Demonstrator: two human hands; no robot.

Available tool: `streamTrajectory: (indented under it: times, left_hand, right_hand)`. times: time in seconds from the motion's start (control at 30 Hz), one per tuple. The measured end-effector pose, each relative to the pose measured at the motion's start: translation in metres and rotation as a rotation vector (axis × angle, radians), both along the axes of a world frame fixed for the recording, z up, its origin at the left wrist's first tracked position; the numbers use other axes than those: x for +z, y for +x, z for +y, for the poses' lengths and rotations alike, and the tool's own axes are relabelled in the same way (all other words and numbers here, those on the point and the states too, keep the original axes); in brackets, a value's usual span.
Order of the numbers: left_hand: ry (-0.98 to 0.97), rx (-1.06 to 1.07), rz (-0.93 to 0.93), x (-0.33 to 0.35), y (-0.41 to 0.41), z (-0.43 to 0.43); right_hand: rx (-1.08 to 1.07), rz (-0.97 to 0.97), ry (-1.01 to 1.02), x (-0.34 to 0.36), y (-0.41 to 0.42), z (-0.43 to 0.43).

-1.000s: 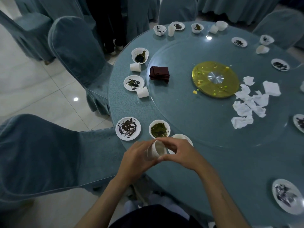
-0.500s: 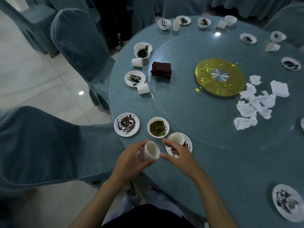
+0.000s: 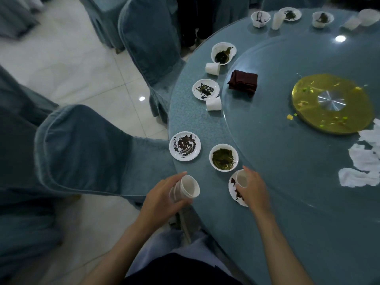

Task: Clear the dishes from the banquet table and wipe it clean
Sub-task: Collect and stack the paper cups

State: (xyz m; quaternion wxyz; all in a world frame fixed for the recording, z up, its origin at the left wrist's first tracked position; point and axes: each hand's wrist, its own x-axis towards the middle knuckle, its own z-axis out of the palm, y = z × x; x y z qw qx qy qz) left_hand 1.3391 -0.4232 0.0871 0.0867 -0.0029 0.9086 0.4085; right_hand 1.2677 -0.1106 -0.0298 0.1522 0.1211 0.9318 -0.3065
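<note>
Your left grip [image 3: 162, 197] wraps a tilted cup stack [image 3: 187, 189], your right grip [image 3: 253, 189] curls round a cup [image 3: 241, 178] on a smeared plate [image 3: 232, 189]; hasty lifting may spill dregs.

Glossy glass turntable [image 3: 287, 161], matt cloth chair covers [image 3: 92, 151], shiny floor tiles [image 3: 72, 58]

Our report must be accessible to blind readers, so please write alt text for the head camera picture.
A person's left grip holds a white cup at the edge of a round blue table, while the right grip holds a second cup on a dirty plate. Other dirty plates, a dark red cloth and crumpled napkins lie beyond.
</note>
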Motion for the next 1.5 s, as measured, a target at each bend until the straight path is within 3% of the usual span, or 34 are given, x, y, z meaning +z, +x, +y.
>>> streamTrajectory:
  times: [0.17, 0.27, 0.47, 0.63, 0.83, 1.1, 1.27, 1.5]
  left_hand:
    - [-0.039, 0.06, -0.004, 0.008, 0.013, -0.016]
    - [-0.049, 0.114, -0.001, 0.006, 0.023, -0.034]
    - [0.001, 0.257, 0.026, 0.007, 0.053, -0.09]
    - [-0.004, 0.3, 0.075, 0.008, 0.085, -0.165]
    - [0.02, 0.265, 0.125, 0.011, 0.137, -0.286]
    - [0.09, 0.399, 0.173, 0.02, 0.186, -0.411]
    - [0.12, 0.456, 0.186, 0.025, 0.177, -0.459]
    - [0.022, 0.434, 0.202, 0.022, 0.113, -0.534]
  right_hand:
    - [-0.085, 0.071, -0.111, 0.038, -0.005, -0.007]
    - [-0.068, 0.135, -0.288, 0.075, -0.003, -0.035]
    - [0.181, 0.096, -0.673, 0.123, 0.017, -0.14]
    - [0.342, 0.042, -0.825, 0.144, 0.049, -0.258]
    - [0.457, 0.048, -0.779, 0.157, 0.096, -0.399]
    - [0.694, 0.01, -0.687, 0.17, 0.127, -0.547]
    - [0.818, -0.033, -0.623, 0.172, 0.117, -0.608]
    - [0.803, -0.016, -0.626, 0.16, 0.049, -0.685]
